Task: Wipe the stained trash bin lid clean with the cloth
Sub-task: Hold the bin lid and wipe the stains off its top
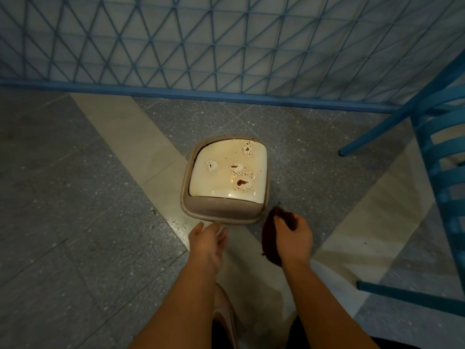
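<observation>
A small beige trash bin (201,210) stands on the floor in the middle of the view. Its cream lid (216,180) carries several brown stains with speckled rings, mostly on the right half. My right hand (293,239) hangs just below the bin's near right corner, shut on a dark brown cloth (269,238) that droops beneath it. My left hand (207,241) hovers near the bin's front rim, fingers apart and holding nothing. Neither hand touches the lid.
A blue lattice fence (226,46) with a blue base rail runs across the back. A blue chair (437,152) stands at the right, one leg close to the bin. Grey speckled and beige floor tiles surround the bin, with small wet drops at its front left.
</observation>
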`<state>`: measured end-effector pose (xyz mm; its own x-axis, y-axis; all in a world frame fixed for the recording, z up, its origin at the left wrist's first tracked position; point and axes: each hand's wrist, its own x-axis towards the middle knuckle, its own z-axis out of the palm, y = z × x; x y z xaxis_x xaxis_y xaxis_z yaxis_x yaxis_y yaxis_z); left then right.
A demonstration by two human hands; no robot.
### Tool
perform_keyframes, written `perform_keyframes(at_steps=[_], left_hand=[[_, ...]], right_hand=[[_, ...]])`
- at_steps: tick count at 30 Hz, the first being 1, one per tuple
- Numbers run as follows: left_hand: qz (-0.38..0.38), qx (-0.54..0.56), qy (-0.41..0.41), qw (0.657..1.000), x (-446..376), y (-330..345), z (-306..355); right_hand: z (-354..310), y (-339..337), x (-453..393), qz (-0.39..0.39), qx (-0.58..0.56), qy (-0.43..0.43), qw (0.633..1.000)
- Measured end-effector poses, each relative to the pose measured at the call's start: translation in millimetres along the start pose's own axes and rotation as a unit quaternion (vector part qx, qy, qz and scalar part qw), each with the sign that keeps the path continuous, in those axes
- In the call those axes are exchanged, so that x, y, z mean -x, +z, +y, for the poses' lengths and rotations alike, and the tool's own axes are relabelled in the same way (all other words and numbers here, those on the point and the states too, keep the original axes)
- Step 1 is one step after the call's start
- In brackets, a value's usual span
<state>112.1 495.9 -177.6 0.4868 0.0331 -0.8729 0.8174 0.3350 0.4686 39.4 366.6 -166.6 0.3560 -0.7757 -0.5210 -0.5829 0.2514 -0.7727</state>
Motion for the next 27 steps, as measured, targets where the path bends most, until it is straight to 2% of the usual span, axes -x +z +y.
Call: perform_keyframes(at_steps=[2,5,15,17,20,23,25,27], left_hand=[[0.033,0.032,0.022,0.999,-6,-10,16],[0.026,0.026,0.034,0.999,-15,-23,31],[0.005,-0.038,0.015,0.999,-22,-25,26],[0.007,-0.074,0.020,0.997,-17,-22,22],[0.032,-0.091,0.027,0.995,-14,-20,19],[0.042,-0.108,0.041,0.992,-16,-21,19],[0.042,-0.117,0.061,0.990,-17,-20,19],[0.046,-0.124,0.070,0.989,-18,-19,18]], right_hand=[[1,4,9,-0.017,-0.008,-0.012,1.000],[4,15,25,-0.032,-0.025,-0.020,0.999],[10,42,33,0.040,-0.053,-0.015,0.998],[12,60,47,0.002,-0.023,-0.033,0.999],[12,89,68,-0.095,0.007,-0.051,0.994],[10,89,65,-0.148,0.089,-0.095,0.980],[9,73,53,-0.130,0.124,-0.113,0.977],[12,50,37,-0.056,0.126,-0.100,0.985]])
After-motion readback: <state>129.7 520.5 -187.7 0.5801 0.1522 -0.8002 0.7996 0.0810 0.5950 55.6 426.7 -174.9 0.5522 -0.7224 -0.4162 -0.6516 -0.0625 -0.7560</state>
